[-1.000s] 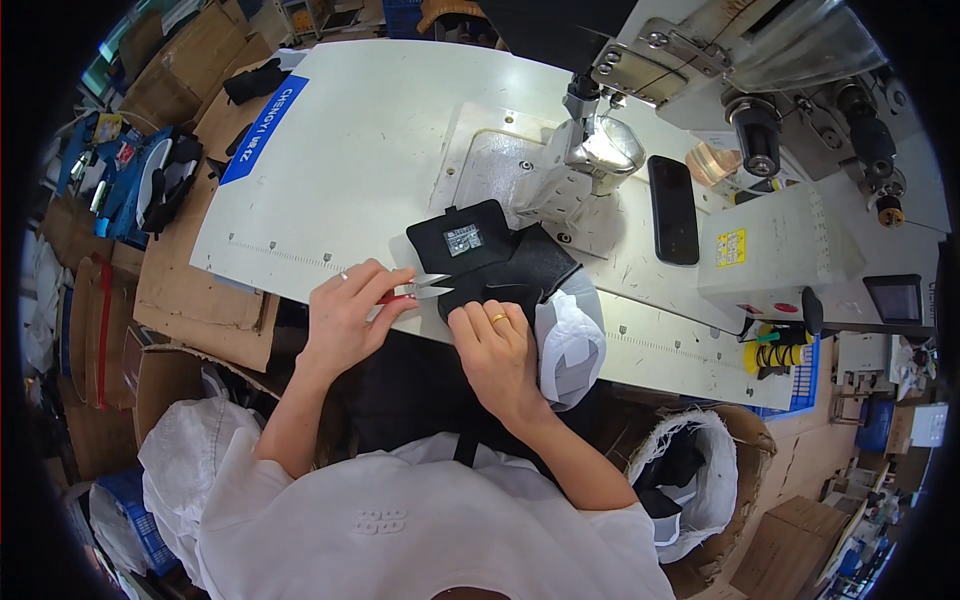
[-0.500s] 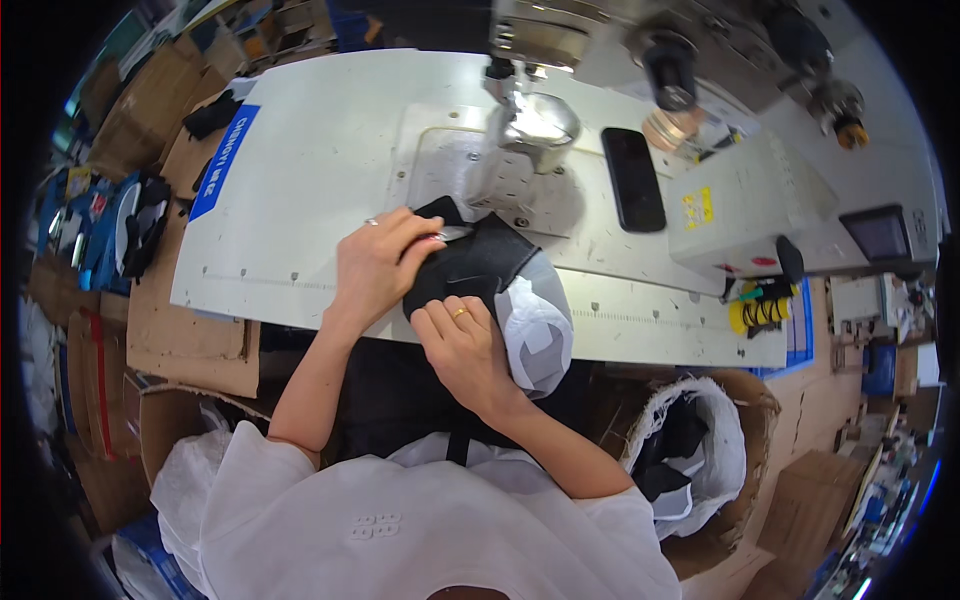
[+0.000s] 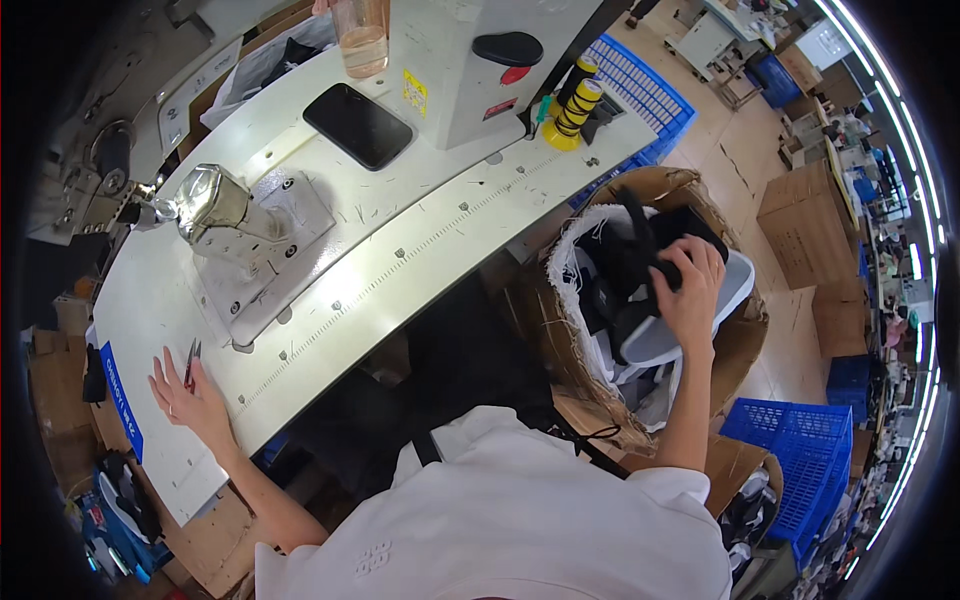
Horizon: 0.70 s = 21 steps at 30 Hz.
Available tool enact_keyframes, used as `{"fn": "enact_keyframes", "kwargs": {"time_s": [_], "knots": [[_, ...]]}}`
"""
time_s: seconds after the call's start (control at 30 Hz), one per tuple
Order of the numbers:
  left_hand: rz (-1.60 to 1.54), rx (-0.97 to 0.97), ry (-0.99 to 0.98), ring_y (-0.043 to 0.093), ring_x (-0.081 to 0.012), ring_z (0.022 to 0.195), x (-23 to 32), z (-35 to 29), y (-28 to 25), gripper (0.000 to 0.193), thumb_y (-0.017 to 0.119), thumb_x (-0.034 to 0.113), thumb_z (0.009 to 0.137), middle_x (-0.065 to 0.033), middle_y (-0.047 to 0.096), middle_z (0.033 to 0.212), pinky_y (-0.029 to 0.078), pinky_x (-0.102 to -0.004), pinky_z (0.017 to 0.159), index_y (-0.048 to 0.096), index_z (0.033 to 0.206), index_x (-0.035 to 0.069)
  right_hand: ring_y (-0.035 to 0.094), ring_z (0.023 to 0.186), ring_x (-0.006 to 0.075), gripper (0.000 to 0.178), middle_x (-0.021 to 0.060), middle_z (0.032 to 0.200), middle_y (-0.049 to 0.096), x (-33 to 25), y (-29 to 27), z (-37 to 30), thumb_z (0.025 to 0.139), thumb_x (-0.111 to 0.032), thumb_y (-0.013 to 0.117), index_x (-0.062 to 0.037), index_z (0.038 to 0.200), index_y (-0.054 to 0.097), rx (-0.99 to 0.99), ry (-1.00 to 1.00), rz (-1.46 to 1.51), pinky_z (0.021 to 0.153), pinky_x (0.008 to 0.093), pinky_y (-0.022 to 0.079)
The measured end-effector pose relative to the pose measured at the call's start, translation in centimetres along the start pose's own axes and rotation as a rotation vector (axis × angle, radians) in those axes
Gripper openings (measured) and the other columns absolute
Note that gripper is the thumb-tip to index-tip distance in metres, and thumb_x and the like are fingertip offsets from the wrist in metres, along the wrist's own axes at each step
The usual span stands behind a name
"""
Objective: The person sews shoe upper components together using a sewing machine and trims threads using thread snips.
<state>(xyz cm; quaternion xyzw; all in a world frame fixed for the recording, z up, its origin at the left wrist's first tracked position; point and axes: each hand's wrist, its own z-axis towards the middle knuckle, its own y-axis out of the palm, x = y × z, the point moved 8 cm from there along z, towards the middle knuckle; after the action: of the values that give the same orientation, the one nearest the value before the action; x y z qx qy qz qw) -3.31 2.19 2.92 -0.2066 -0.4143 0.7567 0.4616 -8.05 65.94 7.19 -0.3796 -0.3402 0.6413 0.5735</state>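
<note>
Over the sewing table's left end, my left hand [image 3: 193, 398] holds small pointed thread snips [image 3: 190, 368], tucked by the thumb, with its fingers spread. To the right, my right hand [image 3: 692, 290] reaches over a carton and grips a black piece that looks like a fabric shoe upper [image 3: 634, 240]. A pale grey curved part [image 3: 655, 343] shows below that hand; whether it belongs to the same piece I cannot tell. Similar black and pale pieces lie under it in the white liner [image 3: 566, 262] of the cardboard box [image 3: 530, 312].
The sewing machine's metal post [image 3: 222, 215] rises from the white table [image 3: 330, 285]. A black phone [image 3: 358, 125], a cup [image 3: 362, 50] and yellow thread spools [image 3: 573, 115] stand along it. Blue crates [image 3: 790, 455] and cartons [image 3: 812, 225] fill the floor at right.
The view has swung right. My hands have left the black and grey piece at the machine's post and moved apart, the left with the snips, the right to a black piece over the lined carton.
</note>
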Motion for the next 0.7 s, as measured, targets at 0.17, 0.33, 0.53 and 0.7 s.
{"fn": "enact_keyframes", "kwargs": {"time_s": [0.17, 0.33, 0.53, 0.7], "knots": [[-0.245, -0.021, 0.027, 0.03, -0.0325, 0.138, 3.2, -0.1, 1.6, 0.046, 0.058, 0.03, 0.092, -0.0096, 0.045, 0.143, 0.018, -0.0485, 0.111, 0.052, 0.136, 0.016, 0.025, 0.14, 0.0389, 0.068, 0.0135, 0.146, 0.042, 21.6, 17.5, -17.3, 0.075, -0.036, 0.072, -0.0151, 0.136, 0.05, -0.663, 0.453, 0.04, 0.113, 0.0589, 0.016], [-0.18, 0.043, 0.004, 0.03, -0.0329, 0.138, -2.8, 0.7, -3.5, 0.048, 0.062, 0.022, 0.09, -0.0096, 0.044, 0.144, 0.02, -0.0474, 0.111, 0.05, 0.136, 0.014, 0.044, 0.129, 0.0359, 0.056, 0.0184, 0.131, 0.055, 9.3, 22.9, -10.8, 0.082, -0.03, 0.067, -0.0074, 0.131, 0.053, -0.569, 0.467, -0.105, 0.105, 0.0542, 0.031], [-0.171, 0.055, -0.158, 0.029, -0.0338, 0.139, -10.0, -1.6, -4.8, 0.054, 0.069, 0.019, 0.083, -0.0113, 0.039, 0.145, 0.022, -0.0488, 0.109, 0.05, 0.132, 0.012, 0.062, 0.079, 0.0247, 0.019, 0.0163, 0.094, 0.066, -14.2, 8.0, 3.0, 0.09, -0.005, 0.059, 0.005, 0.106, 0.061, 0.268, 0.059, 0.501, 0.073, 0.0341, 0.05], [-0.153, 0.072, -0.294, 0.03, -0.0345, 0.136, -16.0, -3.8, -6.6, 0.053, 0.069, 0.02, 0.083, -0.0133, 0.038, 0.144, 0.024, -0.0493, 0.108, 0.049, 0.13, 0.009, 0.056, 0.07, 0.0231, 0.02, 0.0134, 0.084, 0.061, -38.9, 5.1, 2.1, 0.086, 0.001, 0.06, 0.0035, 0.105, 0.062, -0.034, -0.607, 1.002, 0.064, 0.0335, 0.046]]}}
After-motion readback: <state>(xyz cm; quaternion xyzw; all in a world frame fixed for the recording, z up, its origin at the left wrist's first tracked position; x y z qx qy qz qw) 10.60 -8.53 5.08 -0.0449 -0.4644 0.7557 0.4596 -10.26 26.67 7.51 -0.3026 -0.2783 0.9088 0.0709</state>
